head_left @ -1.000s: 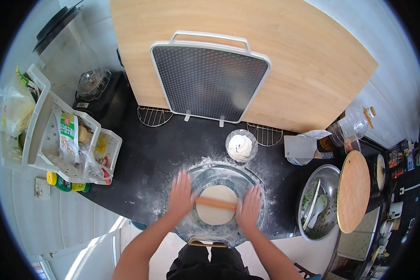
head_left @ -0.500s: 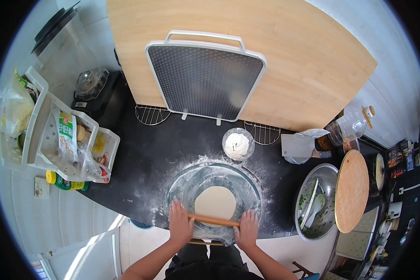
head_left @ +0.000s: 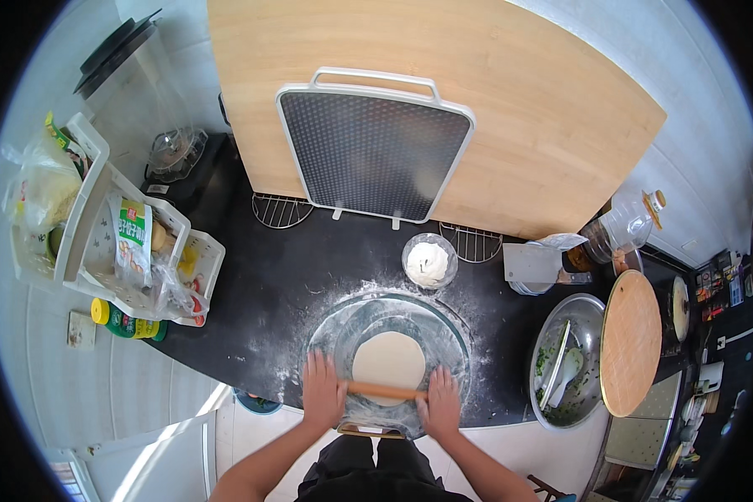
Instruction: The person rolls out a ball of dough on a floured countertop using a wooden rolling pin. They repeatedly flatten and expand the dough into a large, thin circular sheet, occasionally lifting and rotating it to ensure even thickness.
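The dough (head_left: 389, 360) lies on the floured board (head_left: 448, 336). Over the dough's near part is the pin (head_left: 385, 391); beside the dough, the left hand (head_left: 323, 393) and right hand (head_left: 440, 403) rest on the pin, fingers straight, not clasping. Uneven pressure could thin one side; sticking could cause tearing.

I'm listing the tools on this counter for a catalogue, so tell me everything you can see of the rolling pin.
The rolling pin is a slim, smooth, orange-brown rod that looks wooden, with no separate handles visible. It lies crosswise over the near half of the pale, round dough, its right end slightly nearer the person. The left hand and right hand, fingers extended, rest at its ends, hiding the tips.
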A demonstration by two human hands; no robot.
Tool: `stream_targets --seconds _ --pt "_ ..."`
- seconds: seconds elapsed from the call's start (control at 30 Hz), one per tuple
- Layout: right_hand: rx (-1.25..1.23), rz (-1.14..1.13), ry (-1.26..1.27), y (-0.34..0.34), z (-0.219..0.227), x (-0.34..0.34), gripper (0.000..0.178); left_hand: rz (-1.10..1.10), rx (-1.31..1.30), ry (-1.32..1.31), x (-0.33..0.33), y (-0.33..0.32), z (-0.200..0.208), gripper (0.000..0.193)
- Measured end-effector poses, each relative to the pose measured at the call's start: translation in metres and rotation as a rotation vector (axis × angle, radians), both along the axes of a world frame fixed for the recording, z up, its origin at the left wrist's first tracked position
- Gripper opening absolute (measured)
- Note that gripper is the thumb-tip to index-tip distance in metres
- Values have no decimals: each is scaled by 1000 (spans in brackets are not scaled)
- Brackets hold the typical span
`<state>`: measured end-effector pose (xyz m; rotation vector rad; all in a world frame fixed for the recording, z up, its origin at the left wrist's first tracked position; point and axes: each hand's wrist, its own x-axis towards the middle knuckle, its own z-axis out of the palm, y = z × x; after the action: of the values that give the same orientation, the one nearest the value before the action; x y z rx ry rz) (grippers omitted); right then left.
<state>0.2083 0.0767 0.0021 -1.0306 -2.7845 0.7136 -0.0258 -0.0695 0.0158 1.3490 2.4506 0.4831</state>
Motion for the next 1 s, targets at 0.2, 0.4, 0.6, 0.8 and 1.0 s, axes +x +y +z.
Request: stream_targets --seconds 0.2,0.4,0.6,0.8,1.0 --pt "194 -189 61 44 0 -54 69 -9 71 113 -43 57 -4 70" --pt "345 -426 187 140 -7 -116 69 184 167 271 -92 172 -11 67" --pt "163 -50 40 82 -9 -31 65 2 -78 65 -15 64 -1 68" --pt "83 -87 -12 45 2 10 64 -209 -33 17 5 31 -14 71" --pt "296 -353 62 115 -13 -50 61 -25 139 131 -42 136 -7 66"
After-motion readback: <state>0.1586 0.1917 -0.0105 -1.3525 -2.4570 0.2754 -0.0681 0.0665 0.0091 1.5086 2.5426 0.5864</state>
